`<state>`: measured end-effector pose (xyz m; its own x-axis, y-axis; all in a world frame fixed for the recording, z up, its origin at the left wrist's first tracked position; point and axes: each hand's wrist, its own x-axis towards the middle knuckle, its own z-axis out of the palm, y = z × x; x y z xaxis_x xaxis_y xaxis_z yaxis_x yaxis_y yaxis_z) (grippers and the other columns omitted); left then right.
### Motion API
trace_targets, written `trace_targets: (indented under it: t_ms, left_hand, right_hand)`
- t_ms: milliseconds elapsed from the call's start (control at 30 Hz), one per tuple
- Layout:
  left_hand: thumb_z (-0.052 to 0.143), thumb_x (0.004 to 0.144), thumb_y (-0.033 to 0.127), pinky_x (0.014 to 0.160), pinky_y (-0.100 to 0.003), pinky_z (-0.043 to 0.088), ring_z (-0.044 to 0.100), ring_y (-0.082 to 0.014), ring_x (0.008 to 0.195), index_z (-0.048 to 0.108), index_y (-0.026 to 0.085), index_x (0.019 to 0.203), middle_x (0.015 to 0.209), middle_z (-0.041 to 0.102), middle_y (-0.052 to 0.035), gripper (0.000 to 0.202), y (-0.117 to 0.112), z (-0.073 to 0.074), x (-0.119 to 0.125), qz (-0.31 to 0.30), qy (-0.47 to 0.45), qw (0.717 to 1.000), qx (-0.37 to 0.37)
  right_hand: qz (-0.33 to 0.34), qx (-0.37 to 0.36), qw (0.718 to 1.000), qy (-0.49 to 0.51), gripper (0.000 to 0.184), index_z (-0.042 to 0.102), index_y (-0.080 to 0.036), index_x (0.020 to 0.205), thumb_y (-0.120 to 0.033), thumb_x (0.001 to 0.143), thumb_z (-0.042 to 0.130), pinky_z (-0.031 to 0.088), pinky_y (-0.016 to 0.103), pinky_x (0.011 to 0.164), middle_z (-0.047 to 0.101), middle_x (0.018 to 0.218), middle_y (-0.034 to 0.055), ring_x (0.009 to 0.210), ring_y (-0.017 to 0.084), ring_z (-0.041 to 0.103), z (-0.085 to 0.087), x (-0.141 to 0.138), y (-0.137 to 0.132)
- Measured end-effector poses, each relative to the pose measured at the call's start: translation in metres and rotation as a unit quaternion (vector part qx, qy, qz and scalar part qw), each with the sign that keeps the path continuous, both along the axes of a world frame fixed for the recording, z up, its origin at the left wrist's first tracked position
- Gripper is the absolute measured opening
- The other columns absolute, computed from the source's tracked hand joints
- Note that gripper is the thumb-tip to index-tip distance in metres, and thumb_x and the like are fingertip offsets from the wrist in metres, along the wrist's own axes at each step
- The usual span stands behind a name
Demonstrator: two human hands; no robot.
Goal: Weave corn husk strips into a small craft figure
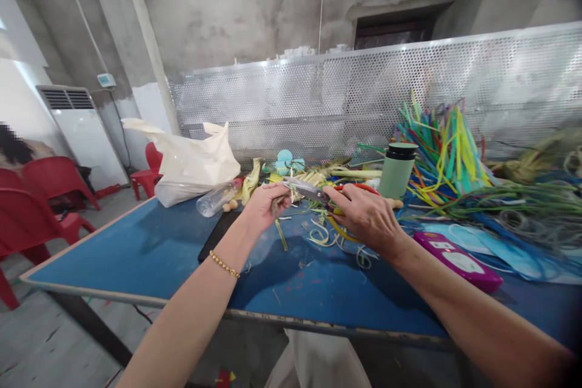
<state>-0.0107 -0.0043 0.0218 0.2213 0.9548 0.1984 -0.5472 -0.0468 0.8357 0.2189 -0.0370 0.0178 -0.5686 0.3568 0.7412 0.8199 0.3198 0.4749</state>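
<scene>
My left hand [264, 207] pinches a thin green leaf strip [280, 233] that hangs down over the blue table [150, 248]. My right hand [366, 215] grips a pair of scissors [310, 191] with red and yellow handles, its blades pointing left and touching the strip at my left fingers. Cut strip scraps [321, 235] lie on the table under both hands. A beaded bracelet sits on my left wrist.
A clear plastic bottle [218, 197] and white bag [191, 163] lie at the left. A green flask [398, 171], a heap of coloured strips [443, 151], a purple case [459, 260] and blue face masks [500, 251] fill the right. Red chairs [40, 194] stand left.
</scene>
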Motion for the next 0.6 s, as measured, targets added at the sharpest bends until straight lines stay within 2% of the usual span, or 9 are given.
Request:
trace_targets:
  t_ms: [267, 400, 500, 600]
  left_hand:
    - [0.075, 0.061, 0.008, 0.057, -0.022, 0.043, 0.053, -0.0072, 0.056, 0.059, 0.01, 0.067, 0.061, 0.059, -0.0006, 0.016, 0.0015, -0.0006, -0.0002, 0.005, -0.002, 1.0, -0.012]
    - [0.074, 0.062, 0.008, 0.057, -0.022, 0.044, 0.054, -0.0074, 0.054, 0.062, 0.009, 0.07, 0.061, 0.06, -0.0014, 0.014, 0.0011, 0.0001, -0.0014, 0.013, 0.0, 1.0, -0.018]
    - [0.075, 0.062, 0.01, 0.057, -0.022, 0.045, 0.054, -0.0071, 0.053, 0.065, 0.008, 0.073, 0.062, 0.063, -0.0024, 0.015, 0.0004, 0.001, -0.0018, 0.028, 0.006, 0.999, -0.018]
    - [0.077, 0.061, 0.014, 0.056, -0.022, 0.044, 0.054, -0.0075, 0.052, 0.067, 0.008, 0.076, 0.063, 0.064, -0.0034, 0.019, -0.0004, 0.0011, -0.0004, 0.058, 0.024, 0.998, -0.005]
  right_hand:
    - [0.016, 0.005, 1.0, 0.006, 0.031, 0.066, -0.02, 0.115, -0.031, 0.094, 0.046, 0.032, 0.027, 0.059, 0.059, 0.077, 0.0051, 0.061, 0.014, 0.049, -0.0001, 0.0011, 0.0012]
    - [0.024, -0.02, 0.999, 0.008, 0.03, 0.067, -0.021, 0.115, -0.031, 0.094, 0.047, 0.032, 0.027, 0.056, 0.06, 0.076, 0.0042, 0.06, 0.014, 0.05, -0.0008, 0.0012, 0.0]
    - [0.062, -0.052, 0.994, 0.078, 0.031, 0.067, -0.021, 0.116, -0.035, 0.093, 0.05, 0.035, 0.026, 0.057, 0.064, 0.079, 0.0044, 0.066, 0.015, 0.056, -0.0013, 0.0011, 0.0017]
    - [0.107, -0.093, 0.967, 0.211, 0.034, 0.067, -0.019, 0.113, -0.041, 0.09, 0.055, 0.043, 0.026, 0.065, 0.069, 0.087, 0.0063, 0.074, 0.017, 0.061, 0.0012, 0.0031, 0.0082]
